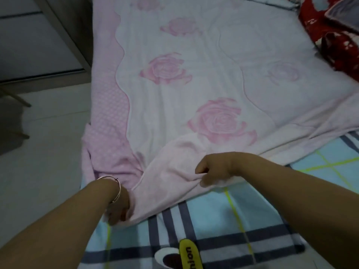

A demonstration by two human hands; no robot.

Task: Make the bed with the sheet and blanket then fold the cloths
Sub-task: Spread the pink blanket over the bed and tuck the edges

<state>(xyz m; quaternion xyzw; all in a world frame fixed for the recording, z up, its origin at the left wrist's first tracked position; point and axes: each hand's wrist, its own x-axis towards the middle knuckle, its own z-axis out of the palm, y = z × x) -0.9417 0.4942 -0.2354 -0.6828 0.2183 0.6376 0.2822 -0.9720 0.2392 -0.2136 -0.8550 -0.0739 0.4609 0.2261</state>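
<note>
A pale pink blanket [204, 74] with large rose prints and a dotted pink border lies spread over most of the bed. Under it, at the near end, a light blue checked sheet [223, 226] with dark and yellow stripes shows. My left hand [119, 207], with a thin bangle on the wrist, grips the blanket's near left corner at the bed's edge. My right hand [212, 170] pinches the blanket's near hem further right, lifting a small fold. The blanket's near edge is bunched between the two hands.
A red patterned cloth [330, 32] lies heaped at the far right of the bed. To the left of the bed are pale floor tiles [48, 152], a grey cabinet [35, 39] and a dark chair leg [21, 100].
</note>
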